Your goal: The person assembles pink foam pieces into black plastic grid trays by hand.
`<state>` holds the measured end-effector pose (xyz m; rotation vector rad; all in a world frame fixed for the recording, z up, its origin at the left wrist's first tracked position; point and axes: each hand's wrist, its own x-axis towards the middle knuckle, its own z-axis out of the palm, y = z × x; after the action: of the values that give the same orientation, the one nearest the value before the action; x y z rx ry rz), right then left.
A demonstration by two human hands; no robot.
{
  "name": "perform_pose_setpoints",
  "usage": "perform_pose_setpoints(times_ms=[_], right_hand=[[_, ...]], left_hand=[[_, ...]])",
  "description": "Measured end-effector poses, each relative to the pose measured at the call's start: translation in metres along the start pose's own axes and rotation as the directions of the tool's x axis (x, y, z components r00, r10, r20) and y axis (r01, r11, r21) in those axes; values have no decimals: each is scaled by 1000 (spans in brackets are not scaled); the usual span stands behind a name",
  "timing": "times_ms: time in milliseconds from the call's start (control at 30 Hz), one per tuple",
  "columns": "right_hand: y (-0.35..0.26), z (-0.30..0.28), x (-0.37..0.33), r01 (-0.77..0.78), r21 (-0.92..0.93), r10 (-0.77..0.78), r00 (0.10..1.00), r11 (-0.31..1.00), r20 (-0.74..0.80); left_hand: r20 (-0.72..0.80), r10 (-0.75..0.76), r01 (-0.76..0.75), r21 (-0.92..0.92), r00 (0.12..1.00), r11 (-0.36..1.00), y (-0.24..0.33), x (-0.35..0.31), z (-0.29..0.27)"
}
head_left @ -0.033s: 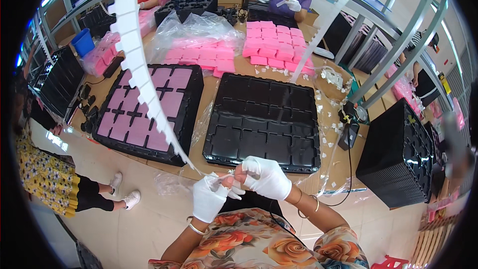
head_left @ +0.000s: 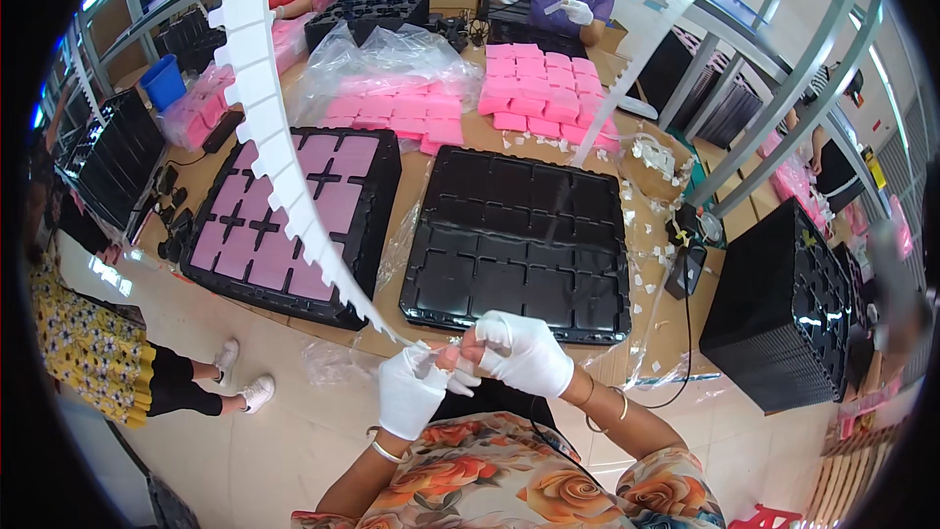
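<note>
A long, thin white strip, smooth and ribbon-like, curves from the upper left of the frame to the lower centre, its face crossed by fine lines and its left edge cut into small squared tabs. Its narrowing lower end lies in the grip of the left hand, thumb and finger pinching it at the lower centre, with the rest rising above that hand. Just beside, the right hand has its grip bunched close to the strip's tip, yet the contact is too small to make out, so I cannot tell whether it pinches anything. Both hands wear white, close-knit gloves with some fingertips bare. Beyond them, at mid-frame, a glossy black tray of moulded plastic shows shallow rectangular panels and a ridged rim. Left of centre, a deeper black tray carries flat, matt pink pads parted by dark cross-shaped ribs. Both trays rest on a brown surface. At upper centre, thick pink blocks sit piled in rows near crumpled clear film. A second toothed strip slants at upper right, and nested black trays stand at the right.
</note>
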<state>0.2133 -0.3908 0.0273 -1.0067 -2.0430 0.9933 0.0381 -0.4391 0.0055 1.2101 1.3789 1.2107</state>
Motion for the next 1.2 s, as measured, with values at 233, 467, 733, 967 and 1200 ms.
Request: perform_pose_setpoints(times_ms=[233,467,733,967,1200], right_hand=[[-1,-22,43,-70,98,71,997,993,-11],[114,-165,103,-108,-295,42,974,949,-221],[161,-231,108,-113,-732,241,968,672,72],[180,-227,96,-160,-724,212,977,671,-20],[180,-223,95,-95,-728,146,989,679,7]], left_hand=[[-193,119,-109,58,974,992,-8,32,-6],[-116,-54,62,66,992,996,-49,15,-31],[-205,-170,165,-44,964,985,-55,23,-28],[-298,-66,88,63,952,994,-48,48,-29],[-294,-36,65,90,955,994,-40,49,-33]])
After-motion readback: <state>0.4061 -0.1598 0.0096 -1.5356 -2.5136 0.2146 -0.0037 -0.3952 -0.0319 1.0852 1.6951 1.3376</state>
